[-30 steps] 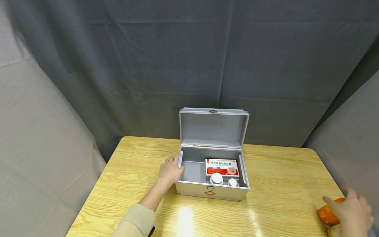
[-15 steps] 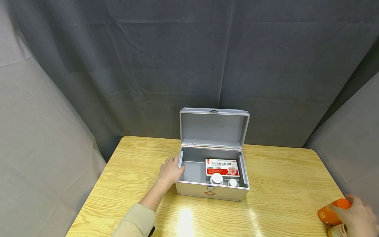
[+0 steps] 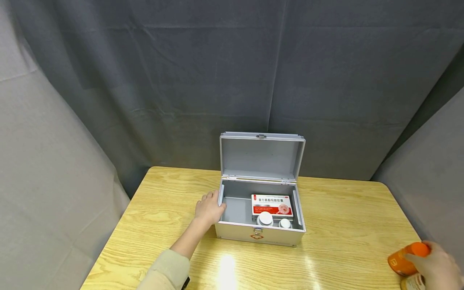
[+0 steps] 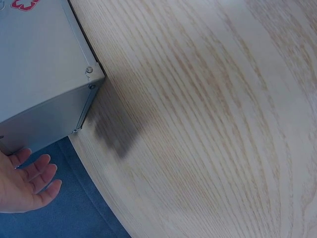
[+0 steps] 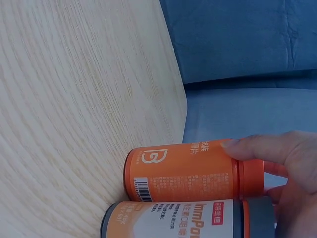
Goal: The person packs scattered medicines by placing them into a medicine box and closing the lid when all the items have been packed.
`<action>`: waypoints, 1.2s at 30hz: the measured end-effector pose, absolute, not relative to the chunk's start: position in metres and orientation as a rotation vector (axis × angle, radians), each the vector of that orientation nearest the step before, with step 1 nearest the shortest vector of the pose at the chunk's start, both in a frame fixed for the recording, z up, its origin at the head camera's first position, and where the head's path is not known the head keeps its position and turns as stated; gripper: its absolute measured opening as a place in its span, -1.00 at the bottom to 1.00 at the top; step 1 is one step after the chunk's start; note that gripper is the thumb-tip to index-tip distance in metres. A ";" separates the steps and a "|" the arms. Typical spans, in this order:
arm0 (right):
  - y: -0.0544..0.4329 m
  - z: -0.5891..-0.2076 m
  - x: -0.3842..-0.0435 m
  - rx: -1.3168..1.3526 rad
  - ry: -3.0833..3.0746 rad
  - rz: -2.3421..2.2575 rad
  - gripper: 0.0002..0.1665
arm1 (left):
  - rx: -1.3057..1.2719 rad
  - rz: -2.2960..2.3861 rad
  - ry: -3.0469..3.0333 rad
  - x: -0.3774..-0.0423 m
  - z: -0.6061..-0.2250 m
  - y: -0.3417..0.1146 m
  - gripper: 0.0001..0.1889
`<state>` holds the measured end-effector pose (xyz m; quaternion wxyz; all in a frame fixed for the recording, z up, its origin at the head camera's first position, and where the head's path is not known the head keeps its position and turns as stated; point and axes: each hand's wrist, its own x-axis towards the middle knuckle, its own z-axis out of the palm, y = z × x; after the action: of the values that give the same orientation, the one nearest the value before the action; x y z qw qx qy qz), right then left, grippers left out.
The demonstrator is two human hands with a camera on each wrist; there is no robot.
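Observation:
A silver first-aid case stands on the table with its lid raised. My left hand grips its left side wall, thumb over the rim and fingers outside. Inside the case are a red-and-white medicine box and two white-capped bottles, a larger one and a smaller one. At the right edge, my right hand holds an orange pill bottle near its cap, the thumb on its shoulder. Both the bottle and its dark-capped neighbour look upright; the fingers behind the cap are partly hidden.
The wooden table has rounded far corners. A dark grey curtain hangs behind it, and lighter cloth flanks the left side. The raised lid stands at the back of the case.
My right hand has come down around the orange bottle's cap, shifting slightly right. The left hand and the case have stayed in place.

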<state>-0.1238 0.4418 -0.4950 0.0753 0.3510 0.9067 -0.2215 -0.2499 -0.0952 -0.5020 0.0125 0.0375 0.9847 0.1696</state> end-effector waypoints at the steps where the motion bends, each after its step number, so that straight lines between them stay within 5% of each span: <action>1: 0.442 -0.495 -0.124 1.048 2.725 -0.654 -0.08 | 0.117 0.531 3.069 -0.250 -0.502 -0.095 -0.43; 36: 0.412 -0.483 -0.137 0.842 2.966 -0.791 -0.13 | 0.115 0.529 3.058 -0.251 -0.504 -0.096 -0.41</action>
<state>-0.1370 0.4120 -0.4826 -0.0208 0.2645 0.9316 -0.2485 -0.2506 -0.0958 -0.5042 0.0179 0.0370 0.9845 0.1702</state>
